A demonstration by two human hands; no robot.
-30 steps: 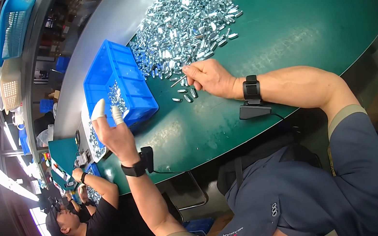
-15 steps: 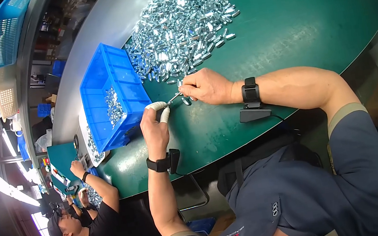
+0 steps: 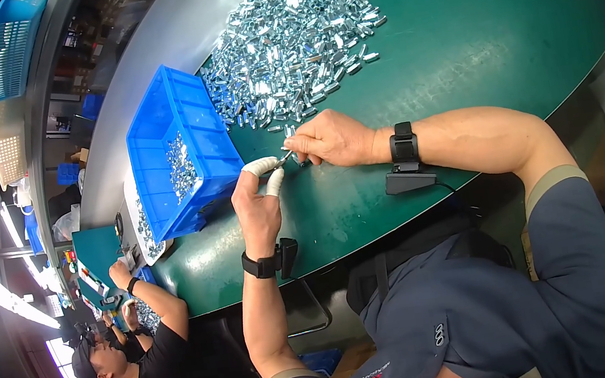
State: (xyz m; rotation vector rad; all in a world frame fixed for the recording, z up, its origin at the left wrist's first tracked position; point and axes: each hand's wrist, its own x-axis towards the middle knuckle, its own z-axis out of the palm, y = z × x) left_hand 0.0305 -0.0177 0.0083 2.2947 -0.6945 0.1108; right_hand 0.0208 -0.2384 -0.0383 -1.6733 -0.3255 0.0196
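White wrapping covers the thumb and forefinger of my left hand (image 3: pixel 259 209), which pinches one end of a small thin metal rod (image 3: pixel 285 158). My right hand (image 3: pixel 333 140) is closed on the rod's other end, so the two hands almost meet above the table. Its exact kind is too small to make out. Just beyond my right fingers, a few loose shiny metal pieces (image 3: pixel 289 130) lie on the green tabletop. A large heap of similar silvery pieces (image 3: pixel 295 33) spreads farther back.
Left of the heap, a blue plastic bin (image 3: pixel 211 144) stands tilted, with small metal parts inside. A white tray (image 3: pixel 163 249) with more parts sits behind it. The green table (image 3: pixel 458 79) curves toward me. At the far left a co-worker (image 3: pixel 162 351) in black works at another table.
My left hand has moved a little right and up, closer to my right hand. The visible stretch of rod between them is shorter. My right hand has hardly moved.
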